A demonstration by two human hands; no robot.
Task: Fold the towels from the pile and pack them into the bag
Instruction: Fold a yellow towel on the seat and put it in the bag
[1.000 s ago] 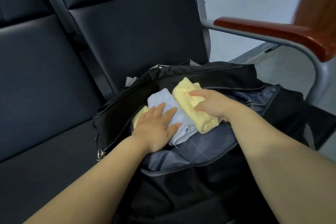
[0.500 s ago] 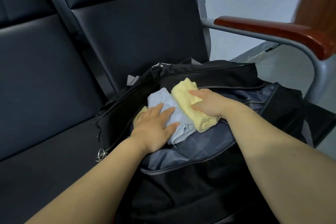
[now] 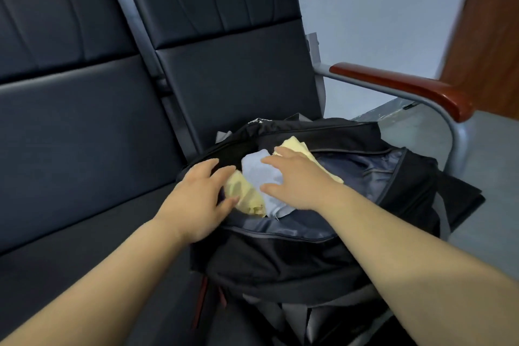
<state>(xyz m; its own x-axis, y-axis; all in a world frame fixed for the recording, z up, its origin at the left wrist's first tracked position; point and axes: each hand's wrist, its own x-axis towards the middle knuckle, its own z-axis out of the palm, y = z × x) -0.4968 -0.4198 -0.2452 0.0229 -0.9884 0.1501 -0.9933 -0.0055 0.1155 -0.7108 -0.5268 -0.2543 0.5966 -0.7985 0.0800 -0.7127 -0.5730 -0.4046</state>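
- Head view, centre of frame: the open bag (image 3: pixel 280 255) on the seat (image 3: pixel 84 205) holds three folded towels: yellow towel (image 3: pixel 247 199), blue towel (image 3: pixel 254 167), second yellow towel (image 3: pixel 295 144).
- Left hand (image 3: pixel 196 199) lies slack at the bag's rim and grips nothing; right hand (image 3: pixel 297 180) presses flat on the blue towel.
- No pile in view, so packing looks nearly done.

I have just one view: the head camera looks forward and down, close above the bag (image 3: pixel 280 255) on the seats (image 3: pixel 84 135); its right edge seems blurred.

two dark padded seats (image 3: pixel 84 126) fill nine to twelve o'clock. a brown armrest (image 3: pixel 407 88) on a grey metal bar (image 3: pixel 457 143) sits at three o'clock. the pale blue wall (image 3: pixel 373 8) is at one o'clock.
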